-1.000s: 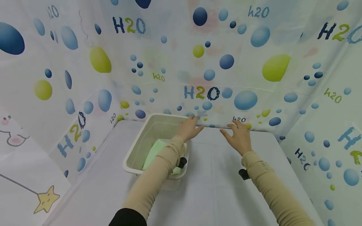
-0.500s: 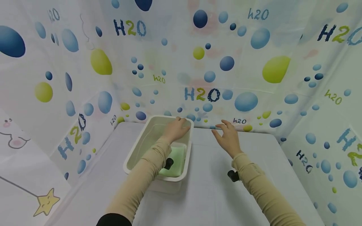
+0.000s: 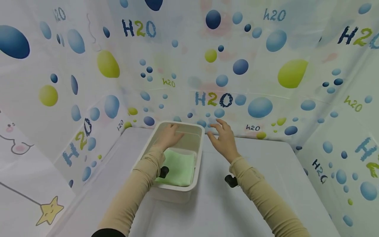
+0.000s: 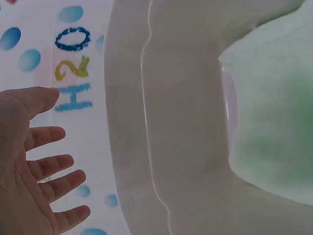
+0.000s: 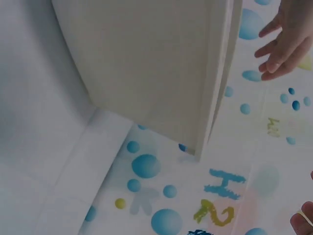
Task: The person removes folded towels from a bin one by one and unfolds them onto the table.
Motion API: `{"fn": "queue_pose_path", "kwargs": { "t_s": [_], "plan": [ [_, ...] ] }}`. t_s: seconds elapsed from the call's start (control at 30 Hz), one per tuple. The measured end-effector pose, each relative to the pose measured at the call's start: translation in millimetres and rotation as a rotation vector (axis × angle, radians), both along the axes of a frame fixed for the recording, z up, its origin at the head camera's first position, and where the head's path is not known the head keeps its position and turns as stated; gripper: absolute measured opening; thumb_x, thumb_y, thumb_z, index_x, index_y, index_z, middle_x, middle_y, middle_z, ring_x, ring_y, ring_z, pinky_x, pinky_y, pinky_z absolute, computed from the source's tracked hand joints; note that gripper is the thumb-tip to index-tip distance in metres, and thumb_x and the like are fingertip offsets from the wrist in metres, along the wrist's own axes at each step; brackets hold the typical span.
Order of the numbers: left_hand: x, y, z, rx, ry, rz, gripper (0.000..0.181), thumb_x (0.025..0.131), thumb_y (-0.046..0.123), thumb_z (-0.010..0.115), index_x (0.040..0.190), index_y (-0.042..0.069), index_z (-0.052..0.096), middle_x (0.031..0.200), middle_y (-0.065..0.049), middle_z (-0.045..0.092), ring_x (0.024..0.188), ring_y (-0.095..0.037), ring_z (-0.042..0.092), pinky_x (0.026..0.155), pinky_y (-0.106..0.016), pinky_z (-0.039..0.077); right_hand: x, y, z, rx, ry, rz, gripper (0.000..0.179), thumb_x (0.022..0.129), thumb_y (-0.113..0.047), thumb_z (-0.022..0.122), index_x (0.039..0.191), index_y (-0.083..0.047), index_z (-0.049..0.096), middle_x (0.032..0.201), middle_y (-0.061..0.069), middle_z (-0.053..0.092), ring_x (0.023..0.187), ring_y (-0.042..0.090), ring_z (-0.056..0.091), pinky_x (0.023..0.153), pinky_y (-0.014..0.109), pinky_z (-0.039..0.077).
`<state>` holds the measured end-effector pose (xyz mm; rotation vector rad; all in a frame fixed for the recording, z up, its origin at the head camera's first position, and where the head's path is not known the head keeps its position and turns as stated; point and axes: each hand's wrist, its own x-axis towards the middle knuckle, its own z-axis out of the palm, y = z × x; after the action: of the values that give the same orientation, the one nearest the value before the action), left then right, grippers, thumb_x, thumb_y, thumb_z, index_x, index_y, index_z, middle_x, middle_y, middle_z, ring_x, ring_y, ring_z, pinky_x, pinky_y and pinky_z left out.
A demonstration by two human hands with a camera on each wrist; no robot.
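A cream plastic basin [image 3: 176, 196] stands on the table with a folded light green cloth [image 3: 180, 168] lying in it. Above the basin's left part hovers my left hand [image 3: 169, 136], its fingers loosely extended and nothing in them. In the left wrist view the spread fingers of that hand [image 4: 36, 166] show apart from the cloth [image 4: 274, 107]. My right hand [image 3: 224, 141] hangs just right of the basin's far right corner, fingers spread and holding nothing. Only fingertips of the right hand [image 5: 303, 220] appear in the right wrist view, away from the basin wall [image 5: 142, 63].
A white-covered table [image 3: 260, 184] carries the basin left of its middle. Behind it and along both sides hang white curtains [image 3: 189, 72] printed with blue and green bubbles and H2O lettering. Small black devices [image 3: 231, 181] sit under the wrists.
Both hands have moved left: the left from the basin's right edge across to its left part, the right closer to the basin. More of the green cloth now shows. The basin has stayed in place.
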<state>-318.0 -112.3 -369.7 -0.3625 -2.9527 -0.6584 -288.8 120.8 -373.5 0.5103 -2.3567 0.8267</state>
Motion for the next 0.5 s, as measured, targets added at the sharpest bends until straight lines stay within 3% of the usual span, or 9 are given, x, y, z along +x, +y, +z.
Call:
{"fn": "queue_pose_path", "kwargs": {
  "t_s": [0.13, 0.3, 0.5],
  "plan": [
    [-0.9, -18.0, -5.9, -0.015, 0.022, 0.079, 0.053, 0.085, 0.042, 0.048, 0.128, 0.011, 0.043, 0.134, -0.017, 0.037, 0.122, -0.036, 0.036, 0.099, -0.056, 0.027, 1.3, -9, 7.8, -0.013, 0.035, 0.024, 0.035, 0.083, -0.029, 0.058, 0.112, -0.011, 0.056, 0.132, 0.014, 0.04, 0.12, 0.034, 0.039, 0.096, 0.052, 0.033],
    [0.6, -39.0, -13.4, 0.0, -0.036, 0.162, 0.054, 0.086, 0.046, 0.044, 0.129, 0.014, 0.04, 0.141, -0.019, 0.025, 0.129, -0.04, 0.022, 0.1, -0.064, 0.012, 3.0, -21, 18.2, -0.036, 0.061, 0.056, 0.042, 0.083, -0.028, 0.057, 0.12, -0.009, 0.051, 0.137, 0.017, 0.032, 0.125, 0.034, 0.031, 0.098, 0.053, 0.029],
    [1.3, -57.3, -25.6, 0.009, -0.075, 0.178, 0.06, 0.086, 0.048, 0.041, 0.135, 0.015, 0.033, 0.142, -0.024, 0.018, 0.127, -0.046, 0.02, 0.099, -0.063, 0.018, 3.3, -32, 24.2, -0.059, 0.102, 0.07, 0.039, 0.082, -0.026, 0.058, 0.118, -0.01, 0.052, 0.137, 0.014, 0.031, 0.125, 0.031, 0.03, 0.099, 0.051, 0.025]
  ]
}}
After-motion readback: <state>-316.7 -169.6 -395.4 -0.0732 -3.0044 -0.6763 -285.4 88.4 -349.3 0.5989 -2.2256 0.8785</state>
